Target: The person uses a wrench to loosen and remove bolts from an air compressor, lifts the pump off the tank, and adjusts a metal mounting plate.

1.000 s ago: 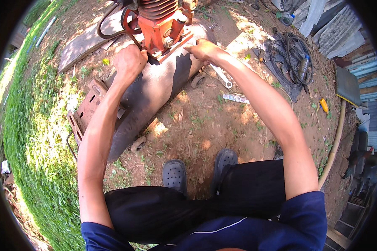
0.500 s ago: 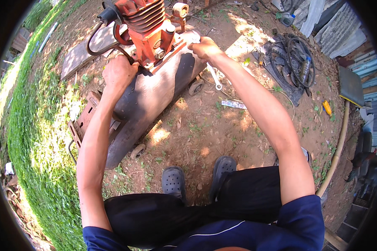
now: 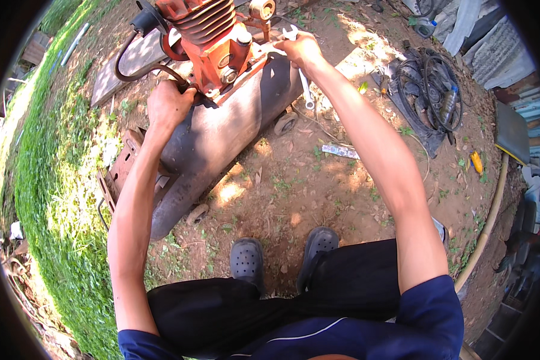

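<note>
A red finned compressor pump [image 3: 210,45] is mounted on a long, dark, weathered tank [image 3: 222,129]. My left hand [image 3: 171,105] is closed at the near left corner of the pump's base, beside a curved pipe [image 3: 126,75]; what its fingers hold is hidden. My right hand [image 3: 303,51] is closed on a metal wrench [image 3: 309,102] at the right end of the base, with an open jaw showing above the fingers and a ring end hanging below. A rusty slotted bracket [image 3: 123,171] sits at the tank's left side.
Coiled black hoses [image 3: 429,90] lie on dirt at the right, near a yellow object [image 3: 476,162], a bamboo pole [image 3: 486,222] and corrugated sheets [image 3: 492,48]. A board [image 3: 117,69] lies behind the pump. A small printed strip [image 3: 339,151] is below the wrench. Grass runs along the left.
My right hand has moved up and to the right, exposing the wrench's jaw. My left hand and the pump appear shifted left in the view.
</note>
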`<action>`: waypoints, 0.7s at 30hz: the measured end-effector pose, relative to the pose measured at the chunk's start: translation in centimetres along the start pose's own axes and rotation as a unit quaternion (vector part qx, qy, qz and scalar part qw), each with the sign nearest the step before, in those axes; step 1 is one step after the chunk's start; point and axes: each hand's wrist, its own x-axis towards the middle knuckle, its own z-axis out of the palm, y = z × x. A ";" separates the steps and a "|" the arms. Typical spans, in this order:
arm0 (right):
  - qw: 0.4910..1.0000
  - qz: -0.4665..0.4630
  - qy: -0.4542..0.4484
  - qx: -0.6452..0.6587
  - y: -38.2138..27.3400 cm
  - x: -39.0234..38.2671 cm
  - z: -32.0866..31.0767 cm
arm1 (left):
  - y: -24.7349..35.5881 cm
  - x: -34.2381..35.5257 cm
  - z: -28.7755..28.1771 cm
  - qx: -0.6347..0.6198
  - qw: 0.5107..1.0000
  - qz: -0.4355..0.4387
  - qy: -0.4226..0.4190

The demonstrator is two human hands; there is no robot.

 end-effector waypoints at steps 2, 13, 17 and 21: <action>0.996 -0.075 0.034 -0.027 -0.5 0.7 0.2 | 0.1 -0.3 0.0 -0.017 1.000 0.002 0.009; 0.962 -0.256 0.073 -0.057 -2.2 3.8 2.7 | -1.1 -0.4 0.7 -0.001 0.999 0.026 0.033; 0.971 -0.233 -0.007 0.052 -2.8 3.5 0.9 | -0.3 -0.6 0.5 -0.019 0.999 0.023 0.026; 0.976 -0.176 -0.063 0.114 -2.9 3.1 0.0 | -0.2 -0.8 0.6 -0.030 0.998 0.040 0.040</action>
